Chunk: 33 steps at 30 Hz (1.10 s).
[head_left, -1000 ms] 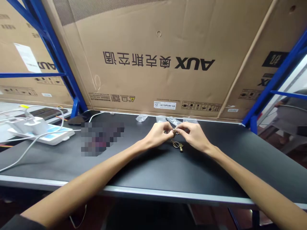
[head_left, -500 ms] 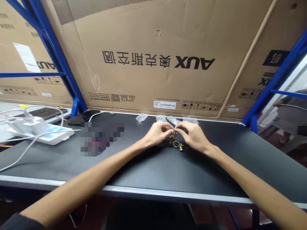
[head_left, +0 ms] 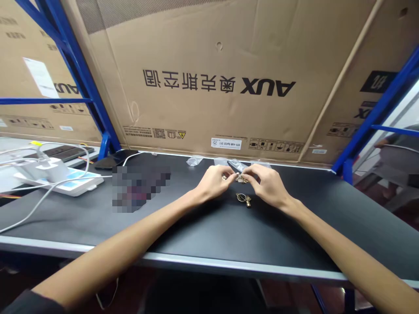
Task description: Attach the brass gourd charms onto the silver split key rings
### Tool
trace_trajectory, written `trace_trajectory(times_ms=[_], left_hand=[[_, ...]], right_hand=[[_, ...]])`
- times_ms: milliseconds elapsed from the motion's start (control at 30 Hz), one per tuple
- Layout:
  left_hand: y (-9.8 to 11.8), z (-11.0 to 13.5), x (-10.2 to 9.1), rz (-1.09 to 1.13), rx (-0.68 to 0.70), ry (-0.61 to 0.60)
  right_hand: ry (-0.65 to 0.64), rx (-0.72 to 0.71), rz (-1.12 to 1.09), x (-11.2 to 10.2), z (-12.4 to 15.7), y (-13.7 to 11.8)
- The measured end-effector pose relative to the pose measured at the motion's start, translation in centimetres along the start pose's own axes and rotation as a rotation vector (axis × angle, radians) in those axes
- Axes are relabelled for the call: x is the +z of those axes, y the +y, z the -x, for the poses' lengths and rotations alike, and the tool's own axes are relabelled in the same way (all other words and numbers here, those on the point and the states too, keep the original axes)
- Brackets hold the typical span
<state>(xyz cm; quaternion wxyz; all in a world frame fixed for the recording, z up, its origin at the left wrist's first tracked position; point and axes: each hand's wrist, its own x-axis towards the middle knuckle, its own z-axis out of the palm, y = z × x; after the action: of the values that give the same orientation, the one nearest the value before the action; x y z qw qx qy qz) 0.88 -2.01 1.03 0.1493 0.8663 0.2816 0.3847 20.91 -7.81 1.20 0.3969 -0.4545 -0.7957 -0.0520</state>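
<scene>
black worktable (head_left: pixel 288 226) under a large upside-down aux carton (head_left: pixel 209 74), small clear plastic bags (head_left: pixel 195 161) along its far edge. left hand (head_left: pixel 212 182) and right hand (head_left: pixel 266 185) half closed at centre, both pinching a small brass piece (head_left: pixel 241 179), its shape mostly hidden. a brass ring with a tag (head_left: pixel 244 199) just below, lying free on the tabletop, probably light, stiff and slippery, best taken by the ring.

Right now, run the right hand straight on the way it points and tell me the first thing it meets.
The right hand would meet the small brass-coloured piece at its fingertips first, seemingly already touching; the left hand lies just beyond, though depth is hard to judge.
</scene>
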Motion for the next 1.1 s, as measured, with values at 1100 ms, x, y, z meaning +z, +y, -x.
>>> trace_trajectory(times_ms=[1100], left_hand=[[1.1,0.1,0.3,0.6,-0.414,0.119]], right_hand=[[0.042,-0.206,0.329,1.2,1.0,-0.4]])
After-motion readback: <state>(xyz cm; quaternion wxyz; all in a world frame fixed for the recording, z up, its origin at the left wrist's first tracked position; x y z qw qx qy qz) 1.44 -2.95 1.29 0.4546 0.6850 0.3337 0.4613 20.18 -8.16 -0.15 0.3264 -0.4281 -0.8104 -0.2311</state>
